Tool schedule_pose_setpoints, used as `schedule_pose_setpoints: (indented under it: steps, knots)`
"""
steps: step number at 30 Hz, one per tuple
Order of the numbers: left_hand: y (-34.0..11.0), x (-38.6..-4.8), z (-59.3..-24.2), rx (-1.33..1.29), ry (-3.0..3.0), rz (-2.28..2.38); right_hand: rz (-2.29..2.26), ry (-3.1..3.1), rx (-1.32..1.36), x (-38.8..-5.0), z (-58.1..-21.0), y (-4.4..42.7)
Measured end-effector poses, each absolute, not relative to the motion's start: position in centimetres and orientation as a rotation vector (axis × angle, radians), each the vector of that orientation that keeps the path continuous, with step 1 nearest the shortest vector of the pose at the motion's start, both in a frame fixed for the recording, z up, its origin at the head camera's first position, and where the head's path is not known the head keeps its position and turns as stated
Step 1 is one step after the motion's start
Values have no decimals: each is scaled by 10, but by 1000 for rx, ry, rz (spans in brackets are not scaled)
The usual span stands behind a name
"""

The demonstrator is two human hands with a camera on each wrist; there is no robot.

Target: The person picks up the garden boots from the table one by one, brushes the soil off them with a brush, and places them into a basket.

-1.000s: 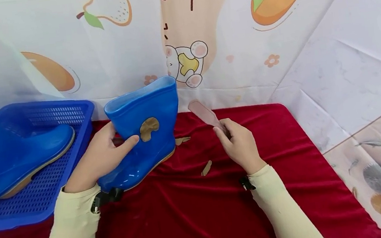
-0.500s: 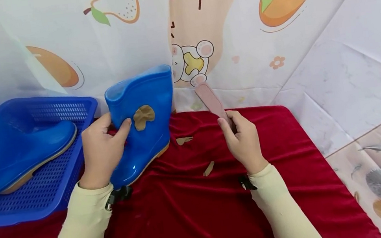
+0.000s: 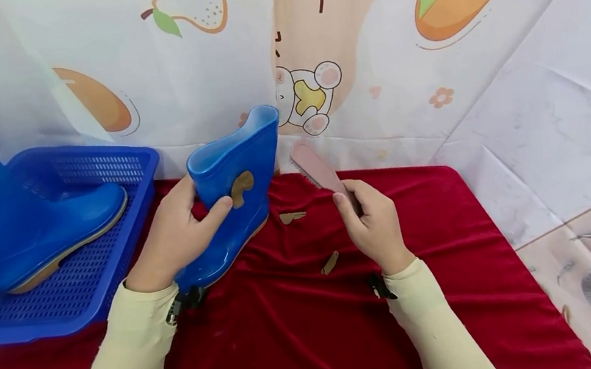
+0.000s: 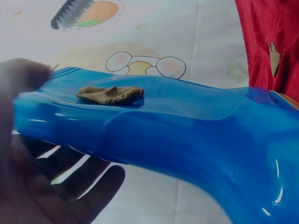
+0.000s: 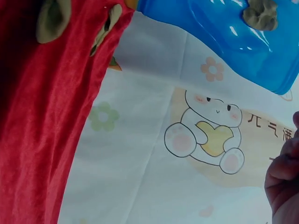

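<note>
A blue rain boot (image 3: 264, 154) stands on the red cloth, its shaft leaning and its toe towards me. My left hand (image 3: 174, 236) grips the shaft's near side, thumb outside; in the left wrist view its fingers lie beneath the boot (image 4: 196, 144). A brown, mud-like patch (image 3: 242, 186) sticks to the shaft by my thumb and looks lumpy in the left wrist view. My right hand (image 3: 374, 221) holds a pink brush (image 3: 315, 166) by its handle, apart from the boot. Dark bristles of the brush (image 4: 72, 14) show in the left wrist view.
Another blue boot (image 3: 57, 226) lies in a blue plastic basket (image 3: 146, 166) at the left. Two brown scraps, one near the boot heel (image 3: 293, 217) and a nearer scrap (image 3: 330, 263), lie on the red cloth (image 3: 303, 337). A printed curtain (image 3: 376, 119) hangs behind.
The boot has tilted and turned in my left hand, so the brown patch now faces me less. My right hand has turned the brush, and its bristle edge now shows on the left.
</note>
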State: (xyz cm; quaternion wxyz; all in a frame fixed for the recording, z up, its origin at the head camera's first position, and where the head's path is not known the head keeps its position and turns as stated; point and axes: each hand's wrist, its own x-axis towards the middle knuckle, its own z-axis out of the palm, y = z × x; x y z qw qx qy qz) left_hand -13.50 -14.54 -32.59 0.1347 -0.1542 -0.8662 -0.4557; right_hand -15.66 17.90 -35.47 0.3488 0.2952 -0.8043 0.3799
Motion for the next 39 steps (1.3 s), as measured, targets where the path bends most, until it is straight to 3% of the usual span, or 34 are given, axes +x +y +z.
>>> schedule_pose_setpoints:
  steps: [10,29,39]
  knots:
    - [-145,-134,-327,-677,-2490,-1313,867,-2090,846,-158,-366,171]
    - [-134,-130,-322,-796,-2449,-1327,875,-2017,927,-158,-365,167]
    - [-131,-127,-324,-738,-2464,-1307,865,-1998,956,-156,-367,165]
